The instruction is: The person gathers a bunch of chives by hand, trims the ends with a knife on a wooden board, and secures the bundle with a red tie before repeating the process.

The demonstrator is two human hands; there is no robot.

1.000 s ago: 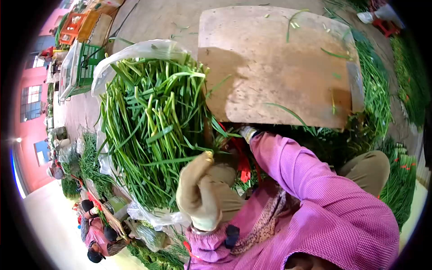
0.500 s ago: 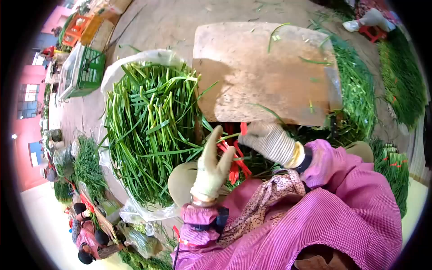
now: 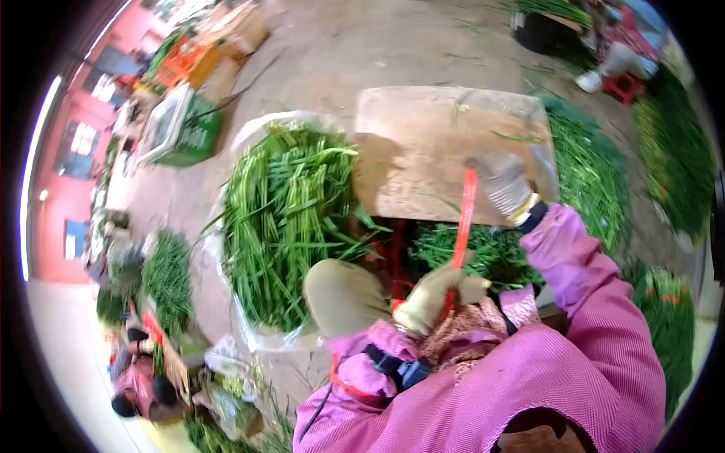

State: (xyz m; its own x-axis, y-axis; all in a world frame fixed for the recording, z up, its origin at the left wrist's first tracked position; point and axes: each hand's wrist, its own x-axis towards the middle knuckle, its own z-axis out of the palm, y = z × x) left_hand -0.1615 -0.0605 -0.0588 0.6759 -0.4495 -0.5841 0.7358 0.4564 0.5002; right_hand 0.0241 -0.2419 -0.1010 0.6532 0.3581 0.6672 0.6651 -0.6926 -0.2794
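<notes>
A red tie strip (image 3: 465, 219) is stretched upright between my two gloved hands. Its top end is in my right hand (image 3: 498, 181), closed over the near right part of the wooden board (image 3: 445, 158). Lower down, close to my lap, my left hand (image 3: 434, 298) is closed around the strip, and more red strip hangs below its fingers. Left of the board is a large pile of long green stalks like chives (image 3: 294, 226), on clear plastic sheeting (image 3: 260, 340). Loose greens (image 3: 483, 253) lie below the board's near edge, between the hands.
More greens (image 3: 589, 166) lie along the board's right side, with tied bunches (image 3: 664, 302) farther right. A green crate (image 3: 192, 136) stands at upper left. Another person (image 3: 623, 45) sits on a red stool (image 3: 624, 88) at upper right; another person (image 3: 143, 377) works at lower left.
My right hand has moved up and right over the board, drawing out a red strip. My left hand has dropped toward my lap and closed on it. The head view has shifted.
</notes>
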